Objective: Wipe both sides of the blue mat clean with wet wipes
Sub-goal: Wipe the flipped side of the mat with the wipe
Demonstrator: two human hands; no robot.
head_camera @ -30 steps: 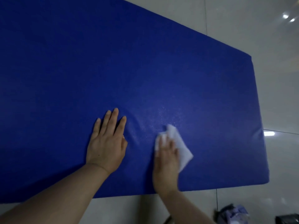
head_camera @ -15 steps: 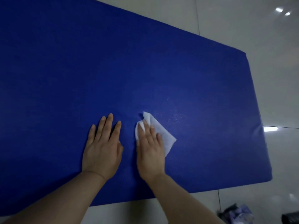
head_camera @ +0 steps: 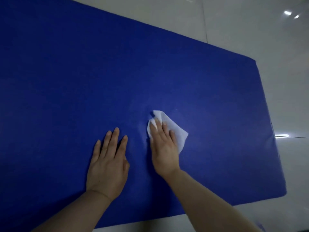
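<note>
Under the flat right hand [head_camera: 163,148], a wet wipe [head_camera: 173,133] seemingly pressed onto the blue mat [head_camera: 83,81].

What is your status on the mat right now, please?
Left hand flat on blue mat, bracing. Right hand pressing wet wipe onto mat with straight fingers. Nothing in the way on the mat.

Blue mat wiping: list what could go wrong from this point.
1. The wet wipe is bunched under the right hand, so it may miss patches.
2. The left hand rests flat on the blue mat and may smudge it.
3. The damp mat could slide on the glossy floor.
</note>
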